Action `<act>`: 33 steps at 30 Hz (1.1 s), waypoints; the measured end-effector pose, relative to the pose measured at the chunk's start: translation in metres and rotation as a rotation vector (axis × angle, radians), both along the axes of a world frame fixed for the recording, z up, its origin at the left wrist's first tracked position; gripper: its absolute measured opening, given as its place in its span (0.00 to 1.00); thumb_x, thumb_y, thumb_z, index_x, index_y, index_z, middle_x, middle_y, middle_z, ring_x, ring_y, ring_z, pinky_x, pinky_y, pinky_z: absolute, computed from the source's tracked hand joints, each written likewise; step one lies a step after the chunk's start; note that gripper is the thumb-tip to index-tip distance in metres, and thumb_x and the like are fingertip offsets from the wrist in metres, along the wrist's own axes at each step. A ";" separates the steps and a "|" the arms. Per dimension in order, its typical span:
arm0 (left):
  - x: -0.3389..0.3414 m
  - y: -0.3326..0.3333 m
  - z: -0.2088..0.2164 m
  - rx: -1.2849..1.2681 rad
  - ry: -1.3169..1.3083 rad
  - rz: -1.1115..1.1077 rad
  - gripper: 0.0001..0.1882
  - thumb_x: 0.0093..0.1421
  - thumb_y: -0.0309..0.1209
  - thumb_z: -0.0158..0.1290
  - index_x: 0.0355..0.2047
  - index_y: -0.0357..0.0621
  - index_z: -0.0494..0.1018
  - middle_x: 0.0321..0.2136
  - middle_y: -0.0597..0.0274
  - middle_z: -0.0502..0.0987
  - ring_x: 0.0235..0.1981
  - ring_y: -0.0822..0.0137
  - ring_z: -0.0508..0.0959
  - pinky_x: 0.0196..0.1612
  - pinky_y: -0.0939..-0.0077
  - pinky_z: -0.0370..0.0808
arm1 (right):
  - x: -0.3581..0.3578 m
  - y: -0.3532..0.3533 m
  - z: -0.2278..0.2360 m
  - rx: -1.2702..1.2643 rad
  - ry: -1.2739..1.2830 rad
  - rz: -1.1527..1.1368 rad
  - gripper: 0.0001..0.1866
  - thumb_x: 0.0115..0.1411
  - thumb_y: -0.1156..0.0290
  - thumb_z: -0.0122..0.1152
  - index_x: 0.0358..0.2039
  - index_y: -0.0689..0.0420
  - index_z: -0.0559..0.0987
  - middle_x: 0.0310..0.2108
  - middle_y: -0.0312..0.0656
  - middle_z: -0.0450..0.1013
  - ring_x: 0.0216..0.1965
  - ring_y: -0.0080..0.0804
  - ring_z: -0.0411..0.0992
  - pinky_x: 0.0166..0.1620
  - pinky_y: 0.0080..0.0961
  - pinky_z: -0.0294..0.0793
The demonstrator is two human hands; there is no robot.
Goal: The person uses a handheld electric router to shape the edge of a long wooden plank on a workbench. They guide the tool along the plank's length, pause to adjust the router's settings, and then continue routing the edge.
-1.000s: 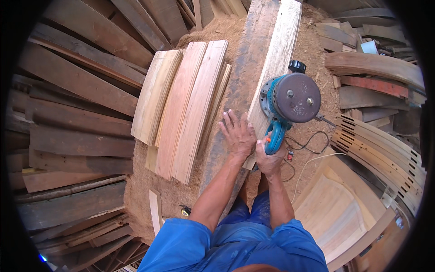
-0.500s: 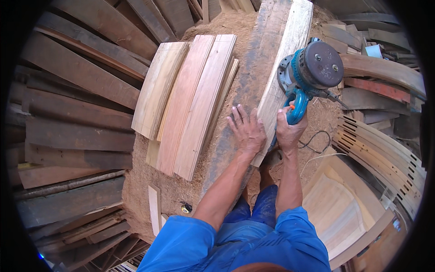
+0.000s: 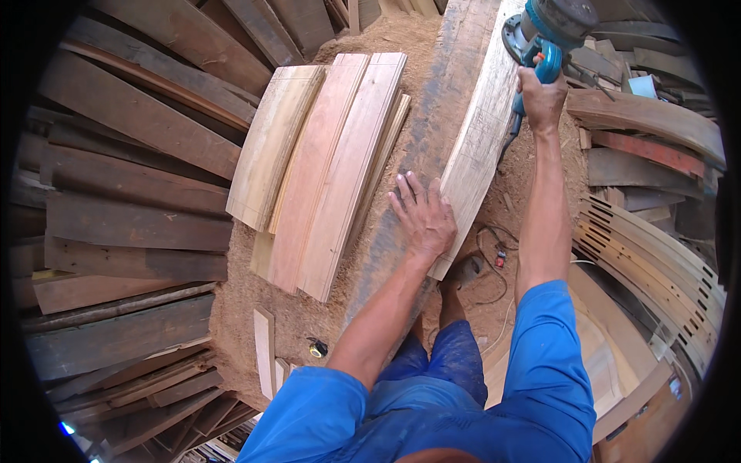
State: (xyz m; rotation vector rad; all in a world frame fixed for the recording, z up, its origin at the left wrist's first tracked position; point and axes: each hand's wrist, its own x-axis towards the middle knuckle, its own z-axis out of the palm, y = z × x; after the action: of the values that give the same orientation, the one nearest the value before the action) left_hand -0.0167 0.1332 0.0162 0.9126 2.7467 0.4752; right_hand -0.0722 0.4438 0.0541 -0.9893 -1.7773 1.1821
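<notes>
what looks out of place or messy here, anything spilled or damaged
Wood shavings lie thickly around the stacked boards, and a dark cord loops loosely near the person's foot, which looks untidy and might trip someone. No damage stands out on the router in the right hand.

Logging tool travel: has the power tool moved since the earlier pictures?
Yes: the power tool has moved along the pale board, away from its near end.

Dark planks (image 3: 131, 180) line the left; a red board (image 3: 648, 151) and slotted strips (image 3: 642, 255) the right.
</notes>
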 end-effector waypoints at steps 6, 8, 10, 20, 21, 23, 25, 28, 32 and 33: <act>-0.002 -0.002 -0.002 -0.008 0.007 -0.006 0.27 0.69 0.39 0.41 0.63 0.35 0.65 0.67 0.24 0.54 0.72 0.29 0.46 0.70 0.30 0.39 | 0.018 -0.016 -0.001 -0.021 -0.007 0.018 0.23 0.52 0.71 0.66 0.48 0.64 0.77 0.32 0.40 0.77 0.32 0.26 0.76 0.40 0.28 0.77; -0.002 -0.004 -0.001 -0.014 0.016 -0.006 0.27 0.70 0.39 0.40 0.63 0.35 0.65 0.67 0.24 0.54 0.72 0.29 0.47 0.70 0.30 0.39 | 0.039 -0.055 0.008 -0.092 -0.033 0.035 0.21 0.53 0.72 0.65 0.48 0.64 0.77 0.32 0.40 0.75 0.32 0.26 0.75 0.40 0.28 0.77; -0.001 -0.002 -0.003 -0.015 0.022 -0.013 0.27 0.70 0.39 0.39 0.63 0.34 0.64 0.68 0.25 0.54 0.72 0.30 0.46 0.70 0.30 0.39 | 0.067 -0.096 0.019 -0.170 -0.048 0.052 0.19 0.54 0.72 0.64 0.46 0.64 0.76 0.31 0.39 0.74 0.32 0.27 0.75 0.40 0.29 0.76; -0.009 -0.016 -0.019 0.088 0.017 -0.038 0.25 0.71 0.38 0.41 0.63 0.37 0.65 0.69 0.30 0.54 0.73 0.33 0.46 0.72 0.35 0.40 | 0.197 -0.327 0.042 -0.278 -0.017 0.143 0.16 0.58 0.78 0.63 0.46 0.62 0.71 0.30 0.35 0.70 0.32 0.22 0.70 0.41 0.25 0.73; -0.012 -0.025 -0.019 0.134 -0.057 -0.108 0.25 0.71 0.38 0.41 0.63 0.37 0.65 0.70 0.31 0.53 0.74 0.34 0.46 0.73 0.36 0.40 | 0.202 -0.339 0.042 -0.290 -0.008 0.153 0.16 0.58 0.78 0.63 0.45 0.62 0.71 0.30 0.35 0.71 0.32 0.23 0.70 0.42 0.25 0.73; -0.022 -0.058 -0.015 0.221 -0.204 -0.237 0.25 0.70 0.36 0.43 0.64 0.39 0.65 0.71 0.35 0.52 0.74 0.37 0.45 0.74 0.39 0.40 | 0.204 -0.347 0.040 -0.301 0.004 0.163 0.15 0.58 0.78 0.63 0.44 0.62 0.72 0.29 0.35 0.71 0.32 0.23 0.70 0.42 0.26 0.72; -0.022 -0.099 -0.010 0.186 -0.165 -0.367 0.27 0.68 0.37 0.45 0.65 0.40 0.65 0.72 0.38 0.50 0.75 0.40 0.44 0.75 0.43 0.37 | 0.198 -0.345 0.037 -0.316 0.004 0.147 0.14 0.57 0.77 0.63 0.43 0.62 0.72 0.29 0.35 0.71 0.32 0.24 0.70 0.42 0.26 0.72; -0.015 -0.146 -0.005 0.158 -0.136 -0.523 0.31 0.64 0.36 0.47 0.67 0.41 0.62 0.73 0.40 0.50 0.76 0.41 0.43 0.75 0.44 0.35 | 0.188 -0.338 0.038 -0.270 -0.026 0.135 0.13 0.57 0.77 0.63 0.42 0.62 0.72 0.30 0.36 0.71 0.33 0.25 0.70 0.42 0.27 0.73; -0.009 -0.153 0.003 0.084 -0.122 -0.588 0.37 0.61 0.36 0.49 0.70 0.40 0.58 0.73 0.39 0.50 0.76 0.39 0.43 0.75 0.42 0.35 | 0.169 -0.328 0.039 -0.180 -0.046 0.089 0.14 0.57 0.77 0.63 0.43 0.62 0.72 0.30 0.37 0.71 0.34 0.25 0.70 0.44 0.27 0.72; -0.009 -0.153 0.002 0.074 -0.111 -0.589 0.37 0.61 0.37 0.50 0.70 0.39 0.57 0.73 0.39 0.50 0.76 0.39 0.43 0.75 0.42 0.35 | 0.167 -0.322 0.037 -0.145 -0.055 0.091 0.14 0.57 0.78 0.63 0.44 0.63 0.72 0.31 0.37 0.71 0.34 0.25 0.70 0.44 0.27 0.72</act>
State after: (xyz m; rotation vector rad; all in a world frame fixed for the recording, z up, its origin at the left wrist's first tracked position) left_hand -0.0253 -0.0200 0.0183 1.5787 2.2200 0.4922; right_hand 0.0946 0.1214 0.0914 -1.0426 -1.8159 1.3685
